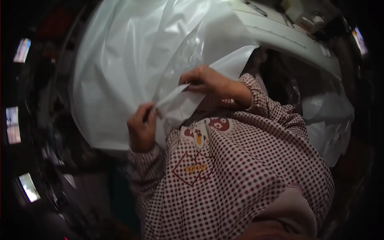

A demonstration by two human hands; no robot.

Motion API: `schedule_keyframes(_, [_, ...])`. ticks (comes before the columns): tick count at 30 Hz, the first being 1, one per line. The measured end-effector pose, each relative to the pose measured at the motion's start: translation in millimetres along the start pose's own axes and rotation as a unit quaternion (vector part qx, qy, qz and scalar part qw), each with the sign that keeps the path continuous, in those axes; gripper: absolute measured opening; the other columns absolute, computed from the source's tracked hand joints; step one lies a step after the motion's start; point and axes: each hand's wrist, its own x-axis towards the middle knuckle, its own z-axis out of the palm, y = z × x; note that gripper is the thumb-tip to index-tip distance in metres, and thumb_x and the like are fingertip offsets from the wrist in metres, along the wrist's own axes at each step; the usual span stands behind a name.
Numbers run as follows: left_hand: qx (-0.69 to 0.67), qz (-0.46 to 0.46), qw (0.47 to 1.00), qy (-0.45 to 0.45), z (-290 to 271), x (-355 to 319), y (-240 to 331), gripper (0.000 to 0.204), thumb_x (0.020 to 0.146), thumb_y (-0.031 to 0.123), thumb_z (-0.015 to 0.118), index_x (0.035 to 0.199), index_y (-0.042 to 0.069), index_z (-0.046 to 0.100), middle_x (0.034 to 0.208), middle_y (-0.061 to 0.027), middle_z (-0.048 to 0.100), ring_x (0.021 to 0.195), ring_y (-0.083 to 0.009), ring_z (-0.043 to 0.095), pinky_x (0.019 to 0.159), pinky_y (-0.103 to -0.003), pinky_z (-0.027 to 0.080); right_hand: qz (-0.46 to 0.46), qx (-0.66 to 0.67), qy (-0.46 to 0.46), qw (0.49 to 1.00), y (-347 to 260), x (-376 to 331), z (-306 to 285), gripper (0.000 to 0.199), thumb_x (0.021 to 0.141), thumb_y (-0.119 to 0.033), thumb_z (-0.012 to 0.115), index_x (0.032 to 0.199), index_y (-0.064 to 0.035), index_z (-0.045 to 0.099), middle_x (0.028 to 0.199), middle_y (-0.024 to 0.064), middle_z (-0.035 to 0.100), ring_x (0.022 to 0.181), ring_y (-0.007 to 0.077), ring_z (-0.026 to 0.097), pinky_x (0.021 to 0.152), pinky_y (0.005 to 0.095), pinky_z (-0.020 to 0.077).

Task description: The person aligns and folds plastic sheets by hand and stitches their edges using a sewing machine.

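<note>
A loose smock [240, 156] in brown-and-white check, its cuffs gathered and its front decorated with appliqué, is worn by the person. Just beyond it, a narrow flap of a white sheet [116, 76] is held up between two bare hands. By the left hand [142, 127], the flap's edge is pinched between thumb and fingertips, drawn nearly together; by the right hand [208, 82], its fingers curled inward, the flap's other end is gripped. Smooth, glossy and supple, the sheet is draped in broad, soft folds across a pale surface [276, 34], its curved rim exposed at right. Crumpled, translucent plastic [330, 128] is seen at the far right. At the back, a slim dark tool [257, 8] is laid near a boxy container [298, 10], in which, the light being dim, a small round item [319, 19] only seems to be held.
</note>
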Motion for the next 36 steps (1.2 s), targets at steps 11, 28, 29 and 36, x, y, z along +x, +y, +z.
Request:
schedule_keyframes(11, [-0.102,-0.011,0.995,-0.005,27,1,-15,0.015,0.096,0.013,0.062,0.097,-0.002,0.060,0.077,-0.0004,0.059,0.072,-0.0055,0.051,0.061,-0.022,0.042,0.126,0.088,-0.072,0.986,8,2,15,0.038,0.096,-0.031,0.061,0.075,0.0001,0.058,0.058,-0.0005,0.042,0.056,0.0089,0.037,0.052,0.0304,0.0339])
schedule_keyframes(28, [0.455,-0.337,0.580,0.586,-254,-203,-223,0.030,0.101,0.016,0.048,0.109,-0.007,0.065,0.111,-0.0180,0.068,0.099,-0.0249,0.066,0.087,-0.036,0.053,0.016,-0.117,0.776,0.619,52,-283,-172,0.037,0.104,-0.030,0.047,0.083,-0.0005,0.056,0.076,0.0011,0.057,0.067,0.0094,0.054,0.060,0.0262,0.0482])
schedule_keyframes(29, [0.434,-0.372,0.581,0.580,-258,-218,-233,0.030,0.101,0.016,0.048,0.109,-0.007,0.065,0.111,-0.0178,0.068,0.098,-0.0247,0.066,0.087,-0.036,0.053,0.032,-0.140,0.784,0.603,61,-299,-178,0.040,0.103,-0.033,0.048,0.081,-0.0003,0.055,0.072,0.0017,0.054,0.066,0.0096,0.052,0.059,0.0268,0.0466])
schedule_keyframes(36, [0.361,-0.341,0.663,0.560,-272,-192,-214,0.030,0.101,0.016,0.046,0.107,-0.007,0.066,0.109,-0.0167,0.068,0.097,-0.0234,0.066,0.086,-0.035,0.053,0.338,-0.520,0.431,0.656,18,-277,-198,0.037,0.100,-0.022,0.052,0.120,0.0087,0.060,0.110,0.0225,0.066,0.101,0.0251,0.064,0.089,0.0334,0.0474])
